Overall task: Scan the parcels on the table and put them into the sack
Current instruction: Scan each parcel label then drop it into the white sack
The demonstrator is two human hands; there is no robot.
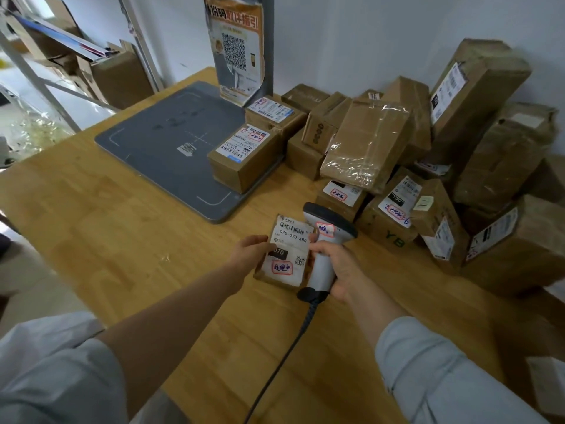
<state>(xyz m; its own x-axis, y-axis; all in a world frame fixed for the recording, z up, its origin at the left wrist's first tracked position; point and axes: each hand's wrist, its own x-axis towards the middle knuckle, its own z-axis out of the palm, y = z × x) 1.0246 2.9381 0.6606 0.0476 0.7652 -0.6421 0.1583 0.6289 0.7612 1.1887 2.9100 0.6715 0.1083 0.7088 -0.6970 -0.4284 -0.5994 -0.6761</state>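
Most of the job looks to be ahead of us, judging by the wooden table (122,228). Its right side carries a big heap of brown parcels (434,142), stacked against the wall and leaning on one another, none of them in any sack. Next down in size is the grey scanning pad (159,139) near the middle of the table, with a labelled box (244,160) sitting on its right-hand corner and another box (275,113) just behind it. I would guess those are waiting too. The one parcel in play is the small parcel (289,240), held just above the table in front of the person. The left hand (250,255) grips it by its left edge, thumb curled over the white label, barcode facing up. The right hand (341,270) is wrapped fully round the handle of the scanner (328,217), whose head sits just beyond the parcel's upper right corner. So the step in hand is the scan itself, and bagging comes after. Whether the scanner has read the code I cannot tell, as no beam or light shows. The sack is nowhere in view, so how many parcels are already inside is hidden. The heap's far right edge is cut off, many labels face away, and the small print is too blurred to read.
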